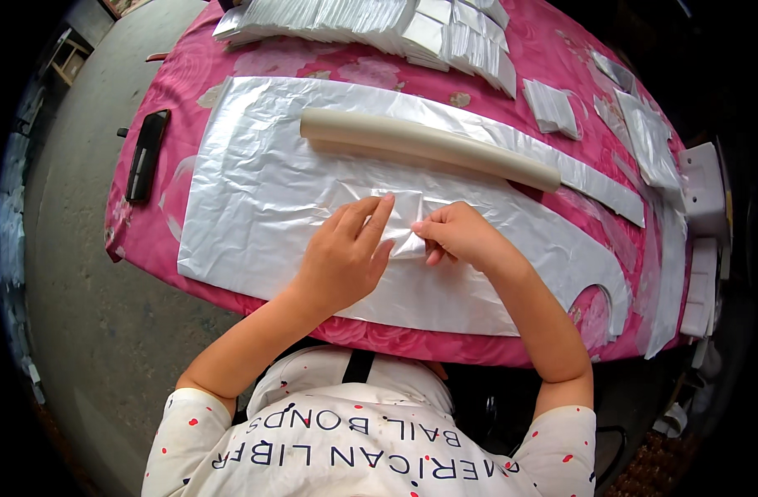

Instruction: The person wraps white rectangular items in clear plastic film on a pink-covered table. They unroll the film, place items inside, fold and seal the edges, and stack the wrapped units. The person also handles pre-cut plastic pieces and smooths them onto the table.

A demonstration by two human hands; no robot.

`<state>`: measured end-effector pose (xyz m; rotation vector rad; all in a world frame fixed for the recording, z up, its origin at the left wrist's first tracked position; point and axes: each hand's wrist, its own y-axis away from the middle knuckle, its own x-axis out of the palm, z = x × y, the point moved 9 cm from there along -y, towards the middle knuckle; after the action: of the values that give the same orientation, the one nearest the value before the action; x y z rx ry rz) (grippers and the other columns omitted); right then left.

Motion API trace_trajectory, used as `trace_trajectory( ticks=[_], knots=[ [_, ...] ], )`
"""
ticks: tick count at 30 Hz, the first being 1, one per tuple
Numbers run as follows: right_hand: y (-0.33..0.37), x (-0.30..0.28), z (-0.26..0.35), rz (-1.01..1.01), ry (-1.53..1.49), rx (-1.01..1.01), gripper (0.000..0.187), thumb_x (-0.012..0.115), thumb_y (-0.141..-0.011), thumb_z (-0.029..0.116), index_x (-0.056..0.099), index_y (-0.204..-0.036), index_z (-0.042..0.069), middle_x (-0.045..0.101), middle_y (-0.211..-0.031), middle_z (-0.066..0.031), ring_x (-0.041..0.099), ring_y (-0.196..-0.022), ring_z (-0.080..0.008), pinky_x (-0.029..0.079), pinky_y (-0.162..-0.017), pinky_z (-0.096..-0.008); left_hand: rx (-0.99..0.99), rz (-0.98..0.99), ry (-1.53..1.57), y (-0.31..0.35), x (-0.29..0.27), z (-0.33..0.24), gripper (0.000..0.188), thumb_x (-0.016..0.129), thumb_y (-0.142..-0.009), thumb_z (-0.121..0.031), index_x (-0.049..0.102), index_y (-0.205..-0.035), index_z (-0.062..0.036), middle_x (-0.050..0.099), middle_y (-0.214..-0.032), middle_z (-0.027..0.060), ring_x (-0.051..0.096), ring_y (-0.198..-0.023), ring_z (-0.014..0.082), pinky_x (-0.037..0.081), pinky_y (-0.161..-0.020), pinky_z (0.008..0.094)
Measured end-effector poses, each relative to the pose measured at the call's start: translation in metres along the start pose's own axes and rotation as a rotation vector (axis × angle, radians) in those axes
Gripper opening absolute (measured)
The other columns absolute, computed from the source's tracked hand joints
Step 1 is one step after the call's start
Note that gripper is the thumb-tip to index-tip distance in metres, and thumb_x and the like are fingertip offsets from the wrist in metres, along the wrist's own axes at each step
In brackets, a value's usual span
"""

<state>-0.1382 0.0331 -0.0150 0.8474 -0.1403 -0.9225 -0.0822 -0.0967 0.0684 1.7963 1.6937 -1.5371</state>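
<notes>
A small folded white plastic bag lies between my hands on a large flat spread of shiny white plastic bags. My left hand rests at its left side, fingers stretched out and thumb apart, fingertips against the film. Its right edge is pinched between the thumb and fingers of my right hand. Just beyond my hands, a long beige tube lies slantwise across the spread. The spread's right end has a rounded cut-out with handle-like strips. Whether more layers are under my left palm is hidden.
Rows of folded white plastic packets fill the table's far edge, with a smaller bundle nearer. A black phone lies at left on the pink flowered tablecloth. Loose clear film and white plastic containers are at right.
</notes>
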Motion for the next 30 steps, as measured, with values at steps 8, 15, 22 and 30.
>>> trace_trajectory(
  ticks=[8,15,22,30],
  knots=[
    [-0.004,0.001,-0.002,0.035,-0.020,0.026,0.023,0.058,-0.082,0.020,0.060,-0.067,0.003,0.059,-0.062,-0.0043,0.061,-0.054,-0.0114,0.038,-0.044,-0.0247,-0.068,0.264,-0.104,0.002,0.058,-0.005,0.100,0.046,-0.078,-0.066,0.019,-0.137,0.0098,0.023,-0.143,0.0259,0.017,-0.136,0.0362,0.009,-0.110,0.0471],
    [0.004,0.000,0.002,-0.057,0.043,-0.064,0.020,0.061,-0.075,0.017,0.060,-0.064,0.001,0.061,-0.063,-0.0071,0.061,-0.053,-0.0133,0.042,-0.047,-0.0269,-0.076,0.284,-0.099,0.007,0.068,-0.001,0.116,0.044,-0.070,-0.076,0.011,-0.138,0.0115,0.016,-0.144,0.0280,0.010,-0.137,0.0382,0.004,-0.110,0.0481],
    [0.039,-0.007,0.022,-0.321,0.578,-0.245,0.017,0.069,-0.064,0.014,0.061,-0.071,0.000,0.061,-0.062,-0.0103,0.061,-0.058,-0.0206,0.048,-0.056,-0.0300,-0.086,0.282,-0.094,0.007,0.065,-0.002,0.116,0.047,-0.071,-0.074,0.009,-0.138,0.0121,0.012,-0.145,0.0279,0.006,-0.137,0.0394,0.003,-0.110,0.0493],
    [0.065,0.021,0.071,-0.593,0.911,-0.916,0.040,0.065,-0.076,0.030,0.058,-0.104,0.002,0.058,-0.106,-0.0161,0.055,-0.100,-0.0300,0.042,-0.088,-0.0399,-0.118,0.019,0.283,0.032,-0.003,-0.004,0.070,0.058,-0.083,-0.036,0.030,-0.137,-0.0004,0.025,-0.142,0.0247,0.023,-0.132,0.0371,0.022,-0.106,0.0452]
  ],
)
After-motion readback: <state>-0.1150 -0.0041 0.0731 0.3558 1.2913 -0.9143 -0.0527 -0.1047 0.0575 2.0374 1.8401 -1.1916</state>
